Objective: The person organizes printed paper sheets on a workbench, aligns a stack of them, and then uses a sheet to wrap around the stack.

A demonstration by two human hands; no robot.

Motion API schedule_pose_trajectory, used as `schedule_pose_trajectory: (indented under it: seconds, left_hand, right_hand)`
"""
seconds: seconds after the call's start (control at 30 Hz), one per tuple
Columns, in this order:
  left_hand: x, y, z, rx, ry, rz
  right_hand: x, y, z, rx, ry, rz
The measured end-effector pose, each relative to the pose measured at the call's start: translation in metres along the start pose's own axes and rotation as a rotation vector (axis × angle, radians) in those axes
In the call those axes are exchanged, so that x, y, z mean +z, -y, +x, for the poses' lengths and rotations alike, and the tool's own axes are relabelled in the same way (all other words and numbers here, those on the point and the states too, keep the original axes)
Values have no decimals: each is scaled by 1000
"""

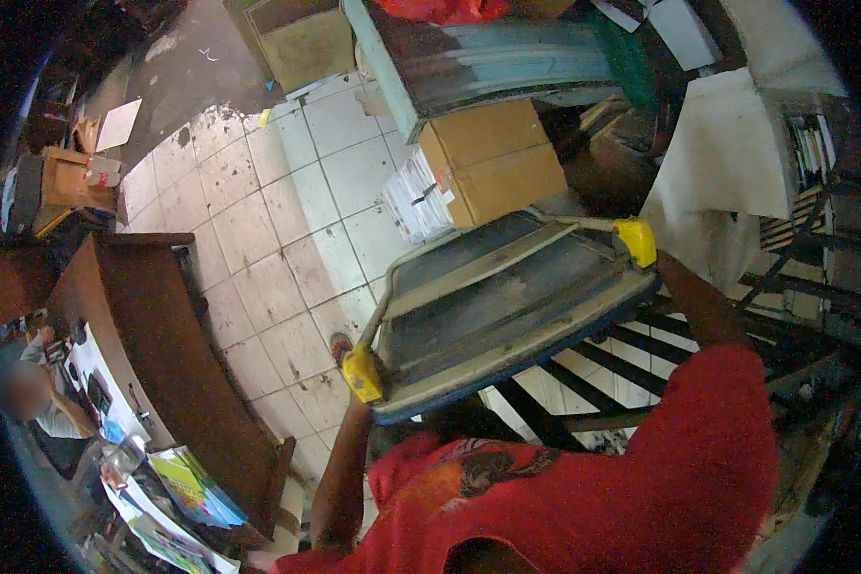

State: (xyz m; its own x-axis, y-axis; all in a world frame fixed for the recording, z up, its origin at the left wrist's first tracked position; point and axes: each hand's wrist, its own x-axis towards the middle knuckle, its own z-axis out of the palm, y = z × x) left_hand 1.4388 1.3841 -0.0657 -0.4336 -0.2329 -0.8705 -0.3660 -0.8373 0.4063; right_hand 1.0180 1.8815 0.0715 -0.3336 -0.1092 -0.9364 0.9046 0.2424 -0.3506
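Observation:
I hold up a worn grey platform trolley (493,306) by its two sides. It has a dark inset panel, a pale tubular frame, and a yellow corner piece at each side. My left hand (342,348) is at the left yellow corner (362,373), with most of the hand hidden behind it. At the right yellow corner (635,242), my right hand (668,272) grips the edge, and its fingers are mostly hidden. Just beyond the trolley are a brown cardboard box (496,161) and a stack of white papers (417,199).
A brown wooden desk (153,344) with papers and booklets (196,488) stands to the left, where a person (57,411) sits. Dark metal bars (584,368) run on the right below the trolley. A pale blue-green cabinet (507,62) lies farther off. White floor tiles (273,258) stretch between.

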Motion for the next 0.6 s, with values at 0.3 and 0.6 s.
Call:
schedule_pose_trajectory:
  seconds: [0.3,0.6]
  left_hand:
    - [78,50,4,7,-156,34]
    - [121,71,14,28,-187,178]
  right_hand:
    - [-108,16,37,-76,-20,60]
    - [-179,-20,24,-230,-100,218]
